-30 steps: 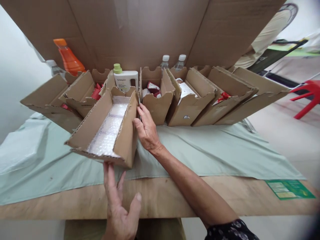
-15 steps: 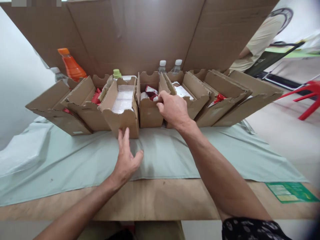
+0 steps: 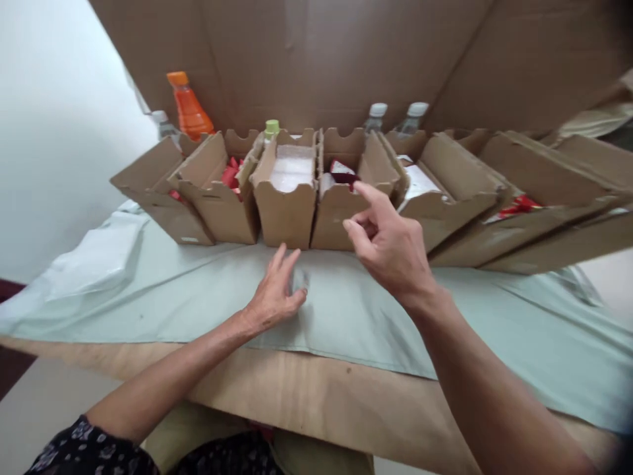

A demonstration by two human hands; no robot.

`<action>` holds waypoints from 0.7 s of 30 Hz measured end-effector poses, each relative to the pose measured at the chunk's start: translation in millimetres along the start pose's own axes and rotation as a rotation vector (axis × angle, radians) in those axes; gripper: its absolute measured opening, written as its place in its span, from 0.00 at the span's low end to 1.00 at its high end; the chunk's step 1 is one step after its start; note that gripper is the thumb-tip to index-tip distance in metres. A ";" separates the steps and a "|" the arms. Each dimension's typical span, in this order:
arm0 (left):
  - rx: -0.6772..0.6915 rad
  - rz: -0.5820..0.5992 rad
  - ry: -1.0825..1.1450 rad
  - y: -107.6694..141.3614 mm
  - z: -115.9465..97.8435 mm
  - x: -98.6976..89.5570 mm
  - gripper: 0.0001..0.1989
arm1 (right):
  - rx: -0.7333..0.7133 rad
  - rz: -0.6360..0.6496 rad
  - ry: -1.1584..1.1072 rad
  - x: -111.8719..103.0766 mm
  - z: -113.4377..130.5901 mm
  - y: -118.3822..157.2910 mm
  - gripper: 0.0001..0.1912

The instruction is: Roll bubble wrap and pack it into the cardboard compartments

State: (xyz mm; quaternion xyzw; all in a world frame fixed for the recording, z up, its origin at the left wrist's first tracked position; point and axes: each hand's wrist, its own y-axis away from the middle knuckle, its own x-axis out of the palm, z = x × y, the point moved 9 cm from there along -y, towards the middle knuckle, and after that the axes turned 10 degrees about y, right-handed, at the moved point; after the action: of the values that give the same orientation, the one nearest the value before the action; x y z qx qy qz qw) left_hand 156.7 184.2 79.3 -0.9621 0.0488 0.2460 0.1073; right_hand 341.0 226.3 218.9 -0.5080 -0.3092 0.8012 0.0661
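A row of cardboard boxes stands on a pale green cloth [image 3: 336, 293] over a wooden tabletop [image 3: 277, 382]. Third from the left is the wrap box [image 3: 287, 214], upright, with clear-wrapped white packs [image 3: 293, 170] inside. The left hand [image 3: 277, 290] is just in front of its base, over the cloth; its fingers are spread and hold nothing.

The right hand [image 3: 390, 241] is in front of the next box [image 3: 333, 221], which contains a dark red packet [image 3: 343, 173]. Its index finger points toward that box's rim, the thumb stands apart from it, and the other fingers curl in, with nothing seen in the grasp. Whether the fingertip touches the rim I cannot tell.

To the right, another box [image 3: 457, 221] holds a white packet [image 3: 419, 183]. Behind the row are an orange bottle [image 3: 192, 113], a green cap [image 3: 271, 125] and a tall cardboard panel [image 3: 321, 66].
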 end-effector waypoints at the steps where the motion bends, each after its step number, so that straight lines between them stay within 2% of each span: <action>1: 0.030 0.022 -0.074 7.3 6.5 -10.2 0.36 | -0.042 0.005 -0.050 3.8 8.1 5.9 0.23; 3: 0.073 -0.004 -0.219 23.1 23.2 -42.2 0.29 | -0.110 0.047 -0.120 14.3 28.3 13.1 0.15; 5: 0.057 -0.106 -0.316 40.5 44.4 -83.8 0.24 | -0.155 0.108 -0.186 26.6 53.4 12.1 0.14; 7: 0.010 -0.198 -0.351 59.5 64.8 -120.4 0.22 | -0.175 0.168 -0.268 39.8 81.8 1.8 0.20; 9: -0.011 -0.243 -0.339 78.2 78.1 -143.0 0.20 | -0.194 0.218 -0.331 54.2 111.8 -16.5 0.29; 11: 0.006 -0.269 -0.282 93.8 82.2 -153.6 0.17 | -0.211 0.242 -0.329 70.1 138.9 -40.6 0.36; 13: 0.023 -0.321 -0.186 104.9 81.6 -160.3 0.14 | -0.205 0.252 -0.279 88.4 158.7 -66.1 0.35; 16: -0.003 -0.411 -0.064 111.2 81.6 -168.3 0.13 | -0.099 0.321 -0.261 119.5 170.3 -92.3 0.17; 18: -0.028 -0.459 -0.032 112.1 81.8 -173.4 0.14 | -0.015 0.356 -0.317 129.8 171.3 -92.5 0.10; 19: -0.034 -0.479 -0.025 112.7 81.6 -175.9 0.16 | 0.003 0.349 -0.349 127.5 172.1 -86.7 0.10; 21: -0.065 -0.530 -0.006 115.4 83.6 -182.1 0.19 | -0.030 0.318 -0.389 108.6 176.1 -63.7 0.09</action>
State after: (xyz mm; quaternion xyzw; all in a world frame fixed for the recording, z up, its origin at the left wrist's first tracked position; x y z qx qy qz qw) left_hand -58.1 98.7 74.7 -0.9436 -0.2129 0.2135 0.1369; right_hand 125.6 247.5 222.3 -0.3875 -0.2442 0.8795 -0.1290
